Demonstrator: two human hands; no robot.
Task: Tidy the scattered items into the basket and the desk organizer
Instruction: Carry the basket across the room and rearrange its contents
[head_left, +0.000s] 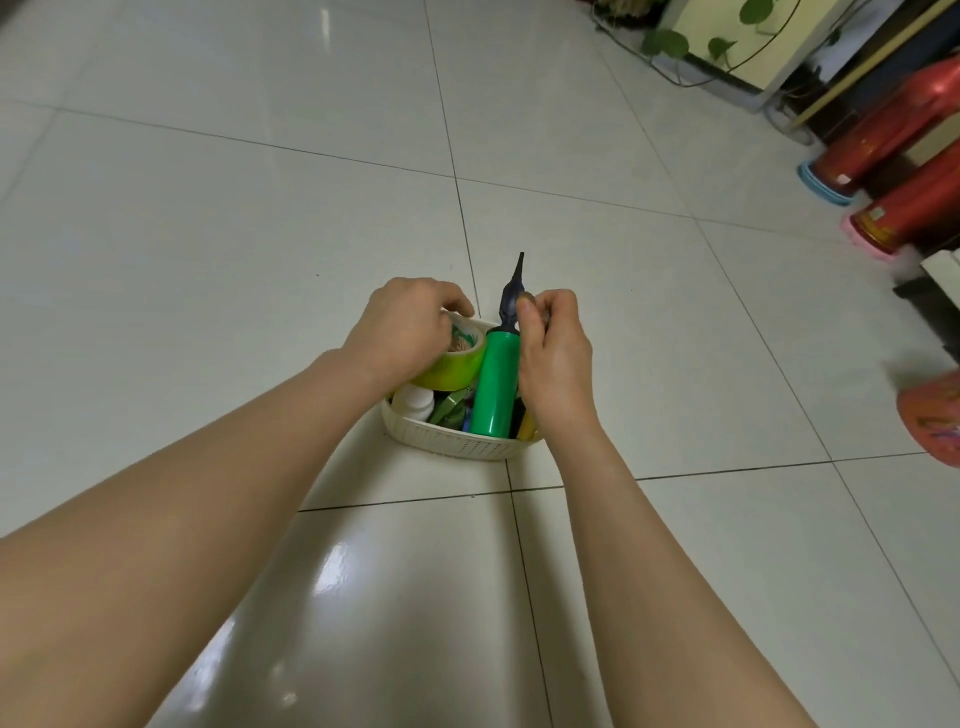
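Now, fingers: the left hand (402, 325) curls its fingers (457, 304) over the tape (456, 358), gripping the roll by its rim; the right hand (555, 358) has its fingers bunched at the black nozzle of the pump (497, 387), thumb tip touching it. Whether that is a true pinch I cannot tell.
Tape: a yellow-green roll, tilted, sitting at 10 o'clock in the basket (457, 447), on top of other things. Likely held there to seat it so it does not slide off.
Pump: green barrel lying along the 6-to-12 line, base down inside the basket, nozzle sticking out past the 12 o'clock rim. It is too long to lie flat, so it seems steadied by the tip to lean securely.
Basket: white, woven, on the floor (260, 208), between both hands. Already crowded: a white bottle (413, 402) at 8 o'clock, small green and yellow items under the pump.
Organizer: not in view.
Surroundings: red flasks (883, 140) at 2 o'clock, well apart from the basket; a plant (670, 41) at 1 o'clock.
Judgement: packing looks nearly done; no loose items show on the floor.
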